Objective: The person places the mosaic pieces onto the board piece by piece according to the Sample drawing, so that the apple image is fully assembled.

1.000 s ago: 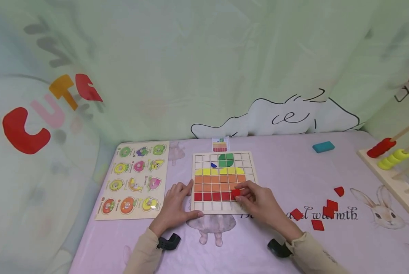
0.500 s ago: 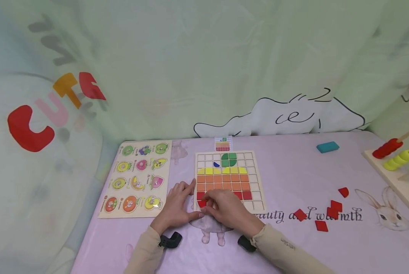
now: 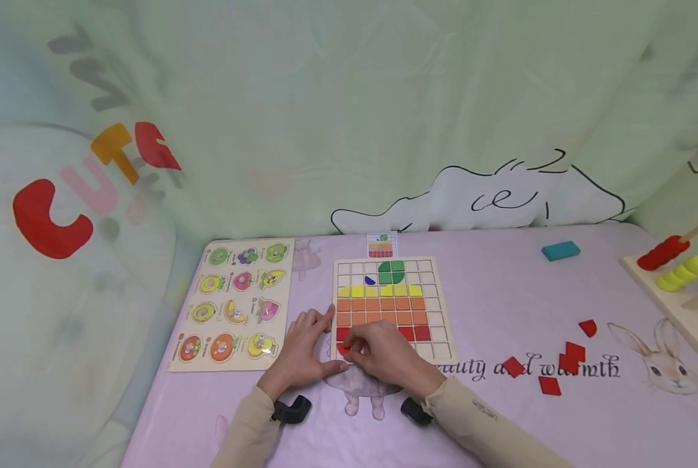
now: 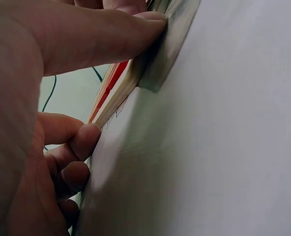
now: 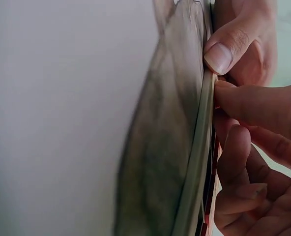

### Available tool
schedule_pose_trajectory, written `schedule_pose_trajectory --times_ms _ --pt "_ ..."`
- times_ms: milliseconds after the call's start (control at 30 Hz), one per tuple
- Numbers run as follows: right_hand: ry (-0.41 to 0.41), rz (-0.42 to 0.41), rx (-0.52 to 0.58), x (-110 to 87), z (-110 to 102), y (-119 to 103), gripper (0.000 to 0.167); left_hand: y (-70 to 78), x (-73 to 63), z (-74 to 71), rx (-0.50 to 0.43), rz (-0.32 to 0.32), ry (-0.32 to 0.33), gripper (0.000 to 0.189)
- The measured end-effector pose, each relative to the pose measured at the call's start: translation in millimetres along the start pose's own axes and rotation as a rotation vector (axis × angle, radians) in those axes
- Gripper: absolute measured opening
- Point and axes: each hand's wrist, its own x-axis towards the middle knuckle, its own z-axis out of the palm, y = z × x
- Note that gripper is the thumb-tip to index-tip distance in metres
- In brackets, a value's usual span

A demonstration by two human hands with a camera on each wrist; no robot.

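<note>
A square wooden grid board lies on the table, with a green leaf shape, a small blue piece and rows of yellow, orange and red tiles on it. My left hand steadies its near left corner, thumb along the near edge and index finger against the left side. In the left wrist view, those fingers meet the board's edge. Reaching across the front, my right hand pinches a red piece at the near left cell, below the red row. The fingers cover most of that piece and part of the row.
Loose red tiles lie to the right, with a rounded red piece beyond them. A fruit puzzle board is at left, a pattern card behind the grid. A teal block and a wooden bead stand are farther right.
My right hand has swept left with the red piece, from the right end of the red row to the near left cell, and now holds it lower there. My left hand stays at the corner.
</note>
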Motion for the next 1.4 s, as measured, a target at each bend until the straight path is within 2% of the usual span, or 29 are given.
schedule_pose_trajectory --times_ms 333,467,567,667,733,800,867,967,1067,1200,1400 --pt "-0.009 0.019 -0.039 1.9 -3 -1 0.012 0.6 0.4 2.4 -0.003 -0.008 -0.007 0.107" --pt "-0.035 0.016 -0.017 1.0 -7 1 0.014 2.2 0.5 1.7 -0.004 -0.007 -0.006 0.107" --pt "-0.033 0.049 0.021 -2.6 -16 8 0.015 2.8 0.6 2.2 -0.019 -0.014 -0.014 0.106" --pt "0.045 0.091 0.018 -10.9 -38 23 0.016 4.3 1.1 3.3 -0.043 -0.030 -0.028 0.105" --pt "0.101 0.136 -0.016 -20.3 -60 38 0.017 4.9 1.8 3.8 -0.046 -0.040 -0.035 0.105" --pt "0.119 0.201 -0.067 -33.9 -84 52 0.021 5.2 2.1 3.5 -0.036 -0.042 -0.040 0.105" --pt "0.076 0.292 -0.106 -51.2 -107 66 0.029 4.3 2.3 2.9 -0.018 -0.034 -0.038 0.105" --pt "-0.032 0.405 -0.138 -80.0 -136 84 0.039 3.1 1.8 1.8 -0.001 -0.032 -0.037 0.105" --pt "-0.115 0.454 -0.162 -105.0 -157 98 0.047 1.6 0.7 1.4 -0.006 -0.037 -0.032 0.105" --pt "-0.165 0.465 -0.163 -126.7 -163 111 0.049 0.0 -1.5 1.9 -0.013 -0.051 -0.027 0.105" --pt "-0.154 0.475 -0.129 -141.7 -156 119 0.030 -0.3 -2.1 3.5 -0.011 -0.036 -0.018 0.104"
